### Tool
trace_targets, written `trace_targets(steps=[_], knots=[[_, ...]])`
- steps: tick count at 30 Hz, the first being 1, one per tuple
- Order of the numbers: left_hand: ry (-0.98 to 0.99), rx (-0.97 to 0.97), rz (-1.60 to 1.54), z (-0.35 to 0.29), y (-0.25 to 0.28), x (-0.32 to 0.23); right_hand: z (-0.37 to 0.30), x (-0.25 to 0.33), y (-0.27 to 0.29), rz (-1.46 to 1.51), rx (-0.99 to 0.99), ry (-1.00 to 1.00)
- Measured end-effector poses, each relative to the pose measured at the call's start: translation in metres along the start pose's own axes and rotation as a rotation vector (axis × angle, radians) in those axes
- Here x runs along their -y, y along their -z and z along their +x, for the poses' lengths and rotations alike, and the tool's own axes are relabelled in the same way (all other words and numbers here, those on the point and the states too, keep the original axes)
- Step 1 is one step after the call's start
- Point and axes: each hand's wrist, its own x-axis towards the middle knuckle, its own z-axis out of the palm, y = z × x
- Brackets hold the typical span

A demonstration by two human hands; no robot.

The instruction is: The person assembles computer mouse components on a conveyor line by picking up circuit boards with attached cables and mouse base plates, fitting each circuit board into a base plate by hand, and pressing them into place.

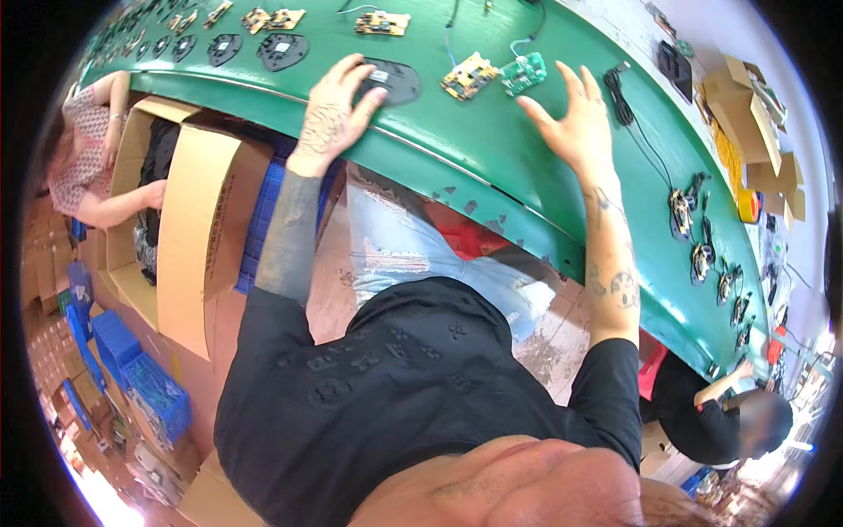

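Note:
My left hand [334, 119] lies at the left end of a black, rounded plastic base plate [399, 82] on the green bench. Its thumb is on the near side of the plate and its fingers reach over the far side, gripping it. To the right, my right hand [575, 123] hovers with thumb and fingers spread and nothing between them. Just left of its fingertips is a green circuit board [524, 75] with a wire attached. Beside that board sits a yellowish circuit board [469, 76], also wired.
A row of black base plates [283, 53] and several circuit boards [382, 23] runs along the green bench [492, 132] to the left. A coiled black cable [619, 97] lies right of my right hand. Another person reaches into a cardboard box [198, 220] at left; someone sits lower right.

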Motion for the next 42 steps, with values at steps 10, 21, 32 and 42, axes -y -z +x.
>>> trace_targets(steps=[10,21,32,42], knots=[[0.129,-0.167,-0.101,-0.006,0.002,-0.030,0.098,0.086,-0.061,-0.082,0.240,-0.041],[0.172,-0.209,-0.242,-0.006,0.001,-0.031,0.108,-0.067,-0.016,-0.117,0.221,-0.217],[0.138,-0.175,-0.222,-0.008,0.003,-0.028,0.130,-0.063,0.032,-0.087,0.526,-0.129],[0.149,-0.163,-0.202,-0.009,0.002,-0.031,0.179,0.041,-0.064,-0.010,0.252,-0.172]])
